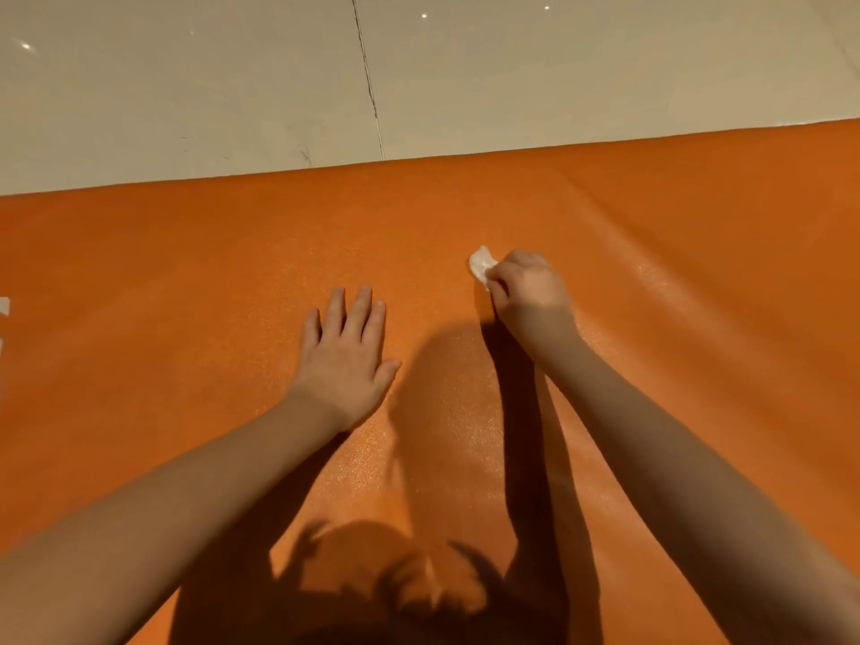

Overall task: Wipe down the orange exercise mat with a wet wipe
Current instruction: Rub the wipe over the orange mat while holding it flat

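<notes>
- Exercise mat (651,225): lies flat on the floor (186,86) and spans the view from left to right; bare floor lies behind its far edge.
- Floor joint (370,90): runs through the floor behind the mat and meets the far edge near its middle.
- Left hand (344,356): rests palm down on the mat, fingers straight, pointing toward the far edge.
- Right hand (530,295): to the right of the left hand, apart from it, slightly nearer the far edge.
- Wet wipe (480,265): pinched in the right hand's curled fingers, protruding on their left, against the mat.
- Small scrap (3,305): at the view's left limit, over the mat, well apart from both hands; cut off.
</notes>
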Tool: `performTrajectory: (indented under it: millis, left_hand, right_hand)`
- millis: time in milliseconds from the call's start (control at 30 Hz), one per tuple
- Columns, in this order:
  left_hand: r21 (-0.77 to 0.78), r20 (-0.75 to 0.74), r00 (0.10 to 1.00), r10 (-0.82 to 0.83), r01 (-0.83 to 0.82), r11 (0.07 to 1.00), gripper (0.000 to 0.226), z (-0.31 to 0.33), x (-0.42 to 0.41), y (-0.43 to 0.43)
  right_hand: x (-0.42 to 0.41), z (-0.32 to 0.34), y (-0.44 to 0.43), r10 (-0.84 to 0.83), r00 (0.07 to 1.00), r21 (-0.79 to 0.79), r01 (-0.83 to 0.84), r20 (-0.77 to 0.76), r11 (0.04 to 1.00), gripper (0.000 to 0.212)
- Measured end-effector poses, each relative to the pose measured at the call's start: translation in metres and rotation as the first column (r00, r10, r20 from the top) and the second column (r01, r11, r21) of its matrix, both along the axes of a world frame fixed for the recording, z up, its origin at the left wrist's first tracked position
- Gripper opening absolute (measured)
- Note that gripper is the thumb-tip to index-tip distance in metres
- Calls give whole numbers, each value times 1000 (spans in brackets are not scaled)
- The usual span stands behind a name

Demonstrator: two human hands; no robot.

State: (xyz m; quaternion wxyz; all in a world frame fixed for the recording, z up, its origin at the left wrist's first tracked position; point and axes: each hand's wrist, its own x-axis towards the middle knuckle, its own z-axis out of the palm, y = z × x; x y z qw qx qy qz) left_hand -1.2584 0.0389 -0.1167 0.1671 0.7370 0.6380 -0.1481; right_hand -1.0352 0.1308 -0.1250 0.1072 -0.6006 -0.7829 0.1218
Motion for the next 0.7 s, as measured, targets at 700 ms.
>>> performTrajectory:
  millis: [700]
  left_hand:
    - [-203, 72, 994, -85, 99, 974, 79, 27, 28, -97]
  right_hand:
    - [18, 0, -113, 133, 991, -126, -136, -32, 983, 18]
